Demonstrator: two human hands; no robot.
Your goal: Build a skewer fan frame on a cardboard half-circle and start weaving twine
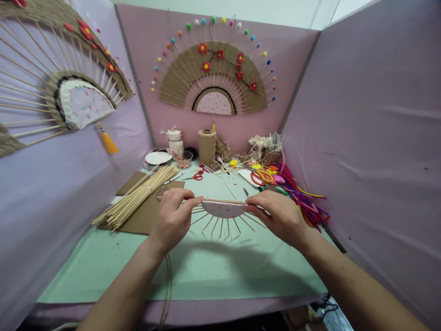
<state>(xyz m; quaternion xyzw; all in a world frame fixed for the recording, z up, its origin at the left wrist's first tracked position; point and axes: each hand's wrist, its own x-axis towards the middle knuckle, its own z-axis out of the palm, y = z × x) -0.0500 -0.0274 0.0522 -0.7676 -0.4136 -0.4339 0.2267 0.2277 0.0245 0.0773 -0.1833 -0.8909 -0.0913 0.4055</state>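
Between my two hands a small fan frame [223, 209] is held above the table, its half-round white piece with pinkish spots facing me. Thin wooden sticks fan out downward from its curved edge. Along its straight upper edge runs a strip of tan twine. My left hand [175, 212] pinches the left end of that edge, thumb and fingers closed. At the right end, my right hand [275, 212] grips the frame the same way. A loose length of twine [167, 280] hangs below my left hand past the table's front edge. The fingertips behind the frame are hidden.
Left on brown cardboard [138, 218] lies a bundle of wooden sticks [139, 197]. Behind stand a twine spool [207, 147] and a white bottle [175, 143]. Red scissors [197, 175] lie mid-table; coloured pipe cleaners [306, 197] are right. A finished fan [172, 85] hangs on the back panel.
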